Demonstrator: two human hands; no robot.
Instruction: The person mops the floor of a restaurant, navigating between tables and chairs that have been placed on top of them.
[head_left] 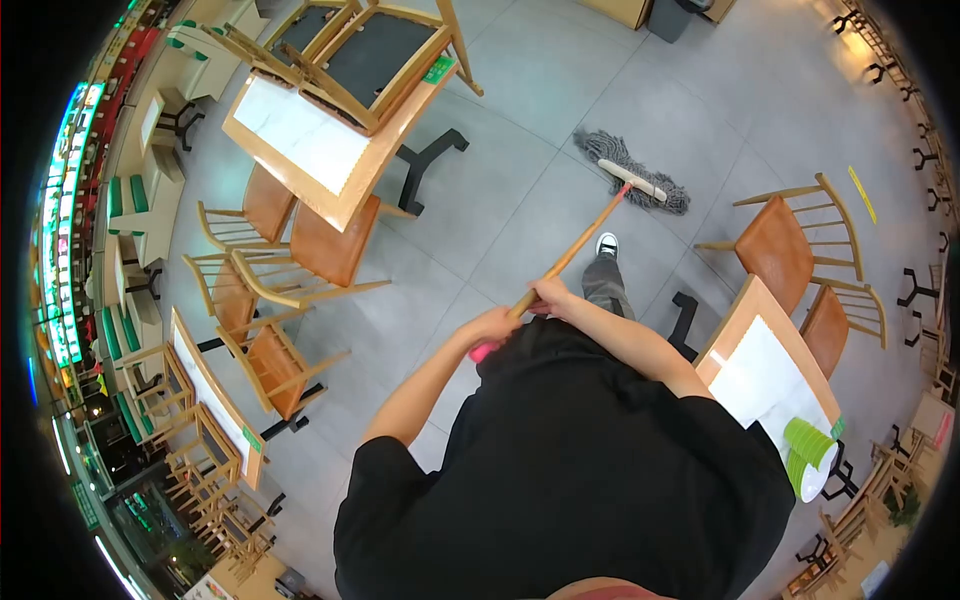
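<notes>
A long wooden-handled mop (pixel 585 238) runs up and right from my body across the floor. My left hand (pixel 491 326) is closed around the handle close to its pink end. Further along the same handle, my right hand (pixel 548 296) is wrapped around it. The grey string mop head (pixel 620 153) lies spread on the grey tiled floor (pixel 510 130), clamped by a pale bar. Just below it is my foot in a black-and-white shoe (pixel 607 244).
A table (pixel 300 135) at upper left carries upturned chairs (pixel 385 60), with brown-seated chairs (pixel 335 240) beside it. At right, another table (pixel 760 365) holds stacked green cups (pixel 808 445), near chairs (pixel 775 240). A dark bin (pixel 672 18) stands at the top.
</notes>
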